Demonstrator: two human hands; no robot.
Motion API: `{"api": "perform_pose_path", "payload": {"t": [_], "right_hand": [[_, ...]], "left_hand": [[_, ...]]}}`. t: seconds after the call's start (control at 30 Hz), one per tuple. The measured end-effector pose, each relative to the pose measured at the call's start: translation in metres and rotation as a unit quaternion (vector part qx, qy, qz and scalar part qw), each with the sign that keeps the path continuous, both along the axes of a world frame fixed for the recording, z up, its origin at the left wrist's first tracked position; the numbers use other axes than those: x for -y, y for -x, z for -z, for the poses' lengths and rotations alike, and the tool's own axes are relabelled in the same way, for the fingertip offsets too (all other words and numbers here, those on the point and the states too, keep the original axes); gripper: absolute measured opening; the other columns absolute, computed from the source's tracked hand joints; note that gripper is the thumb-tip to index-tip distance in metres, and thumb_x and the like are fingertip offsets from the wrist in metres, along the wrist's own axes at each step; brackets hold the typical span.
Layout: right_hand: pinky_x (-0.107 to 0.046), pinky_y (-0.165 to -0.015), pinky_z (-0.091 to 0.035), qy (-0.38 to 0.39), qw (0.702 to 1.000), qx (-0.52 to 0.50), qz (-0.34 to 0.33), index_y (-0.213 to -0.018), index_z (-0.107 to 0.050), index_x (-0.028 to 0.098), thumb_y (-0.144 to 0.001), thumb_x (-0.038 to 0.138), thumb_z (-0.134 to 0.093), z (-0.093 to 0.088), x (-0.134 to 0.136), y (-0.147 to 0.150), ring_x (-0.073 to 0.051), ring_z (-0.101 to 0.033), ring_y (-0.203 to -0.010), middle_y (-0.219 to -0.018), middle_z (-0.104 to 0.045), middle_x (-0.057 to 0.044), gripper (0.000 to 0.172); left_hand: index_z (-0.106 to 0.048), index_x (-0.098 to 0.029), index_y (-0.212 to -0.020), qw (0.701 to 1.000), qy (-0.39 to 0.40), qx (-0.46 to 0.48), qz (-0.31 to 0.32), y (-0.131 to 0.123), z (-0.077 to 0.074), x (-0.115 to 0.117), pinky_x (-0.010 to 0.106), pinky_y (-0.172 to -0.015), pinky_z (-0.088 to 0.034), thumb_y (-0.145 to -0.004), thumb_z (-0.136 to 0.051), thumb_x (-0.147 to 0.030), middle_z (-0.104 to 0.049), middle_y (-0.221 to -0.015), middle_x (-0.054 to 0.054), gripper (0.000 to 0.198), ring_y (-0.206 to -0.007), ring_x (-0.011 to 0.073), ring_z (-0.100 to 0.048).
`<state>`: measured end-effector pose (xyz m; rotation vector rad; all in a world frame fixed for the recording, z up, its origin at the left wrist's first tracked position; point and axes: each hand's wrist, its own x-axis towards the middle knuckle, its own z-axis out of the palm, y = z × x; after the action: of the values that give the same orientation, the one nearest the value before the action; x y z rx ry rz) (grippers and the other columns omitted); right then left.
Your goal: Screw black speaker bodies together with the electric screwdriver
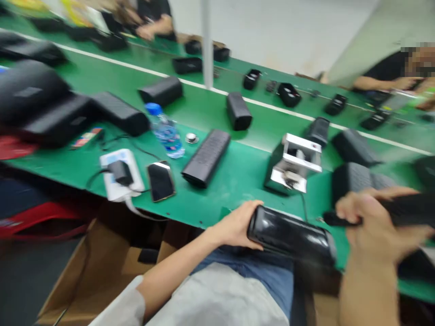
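My left hand [239, 226] grips one end of a glossy black speaker housing [292, 235], held sideways over my lap at the table's front edge. My right hand [377, 222], smeared by motion, is closed around a dark elongated object [411, 208] whose narrow end points left; its exact kind is too blurred to tell. Behind the housing stands a black and silver metal device [295, 163] with a cable. A closed black speaker [207, 158] lies on the green table left of that device.
On the green table [238, 176] are a water bottle [166, 131], a phone [161, 181] and a white power strip [121, 175] with a black plug. Black speakers [118, 111] crowd the left. An open cardboard box [102, 262] sits below. Another person's arm [154, 29] shows across the table.
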<state>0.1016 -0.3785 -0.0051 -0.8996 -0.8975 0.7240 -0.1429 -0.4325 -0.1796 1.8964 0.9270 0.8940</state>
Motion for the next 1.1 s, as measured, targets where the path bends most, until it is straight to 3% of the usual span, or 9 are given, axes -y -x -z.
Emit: {"api": "perform_pose_path", "payload": {"t": [0.03, 0.17, 0.33, 0.5, 0.67, 0.87, 0.97, 1.1], "right_hand": [[-0.028, -0.036, -0.039, -0.021, 0.999, 0.047, -0.009, -0.077, -0.068, 0.030, -0.058, 0.013, -0.086, -0.002, 0.000, -0.002, -0.013, -0.044, -0.036, -0.052, -0.052, 0.006, 0.031], [-0.030, -0.033, -0.037, -0.036, 0.990, 0.137, -0.028, -0.091, -0.070, 0.029, -0.065, 0.026, -0.090, -0.025, -0.008, -0.007, -0.015, -0.042, -0.033, -0.051, -0.048, 0.010, 0.033], [-0.031, -0.036, -0.036, -0.222, 0.966, 0.132, 0.018, -0.095, -0.064, 0.031, -0.083, 0.019, -0.078, -0.050, -0.038, 0.014, -0.014, -0.040, -0.037, -0.056, -0.047, 0.010, 0.022], [-0.028, -0.044, -0.043, -0.235, 0.960, 0.155, 0.016, -0.098, -0.057, 0.029, -0.094, 0.029, -0.080, -0.030, -0.085, 0.037, -0.012, -0.049, -0.041, -0.062, -0.050, 0.012, 0.024], [-0.024, -0.041, -0.039, -0.210, 0.965, 0.159, 0.022, -0.102, -0.056, 0.029, -0.095, 0.039, -0.083, -0.016, -0.102, 0.040, -0.008, -0.045, -0.038, -0.062, -0.047, 0.014, 0.030], [-0.025, -0.042, -0.041, -0.182, 0.969, 0.169, -0.006, -0.102, -0.056, 0.030, -0.094, 0.039, -0.084, -0.015, -0.095, 0.033, -0.009, -0.044, -0.038, -0.060, -0.044, 0.014, 0.030], [-0.027, -0.040, -0.039, -0.160, 0.973, 0.169, -0.007, -0.100, -0.057, 0.031, -0.092, 0.039, -0.084, -0.024, -0.074, 0.017, -0.010, -0.042, -0.038, -0.059, -0.044, 0.013, 0.030], [-0.030, -0.038, -0.035, -0.146, 0.974, 0.170, 0.002, -0.098, -0.062, 0.030, -0.086, 0.021, -0.079, -0.046, -0.033, -0.016, -0.013, -0.041, -0.038, -0.055, -0.046, 0.012, 0.023]], "left_hand": [[-0.037, -0.022, -0.165, 1.000, 0.005, -0.006, -0.006, 0.001, -0.001, 0.000, 0.062, -0.127, -0.051, -0.067, -0.107, -0.053, -0.057, -0.160, 0.025, 0.125, -0.149, 0.0457, -0.061], [-0.029, -0.025, -0.171, 0.999, 0.000, -0.034, 0.007, 0.005, 0.002, -0.002, 0.066, -0.130, -0.047, -0.076, -0.102, -0.043, -0.050, -0.169, 0.024, 0.121, -0.158, 0.0461, -0.053], [-0.026, -0.025, -0.171, 0.998, -0.008, -0.055, 0.008, 0.006, 0.000, 0.000, 0.066, -0.129, -0.049, -0.077, -0.101, -0.040, -0.049, -0.170, 0.024, 0.121, -0.159, 0.0470, -0.053], [-0.025, -0.027, -0.171, 0.998, 0.005, -0.065, 0.001, 0.005, -0.003, 0.000, 0.063, -0.126, -0.054, -0.076, -0.101, -0.040, -0.051, -0.168, 0.021, 0.122, -0.155, 0.0455, -0.057], [-0.024, -0.027, -0.171, 0.997, 0.007, -0.073, 0.003, 0.004, -0.003, 0.000, 0.065, -0.125, -0.054, -0.077, -0.100, -0.039, -0.050, -0.168, 0.023, 0.121, -0.156, 0.0465, -0.056], [-0.024, -0.026, -0.169, 0.997, 0.003, -0.076, 0.002, 0.005, -0.004, -0.001, 0.065, -0.125, -0.054, -0.078, -0.099, -0.038, -0.051, -0.166, 0.023, 0.119, -0.155, 0.0459, -0.057], [-0.023, -0.027, -0.169, 0.997, 0.000, -0.079, 0.003, 0.005, -0.003, -0.001, 0.064, -0.126, -0.053, -0.079, -0.097, -0.041, -0.051, -0.166, 0.022, 0.117, -0.155, 0.0449, -0.057], [-0.023, -0.027, -0.169, 0.997, -0.009, -0.082, 0.004, 0.005, 0.000, -0.002, 0.063, -0.124, -0.054, -0.083, -0.094, -0.046, -0.050, -0.166, 0.022, 0.113, -0.153, 0.0447, -0.058]]}}
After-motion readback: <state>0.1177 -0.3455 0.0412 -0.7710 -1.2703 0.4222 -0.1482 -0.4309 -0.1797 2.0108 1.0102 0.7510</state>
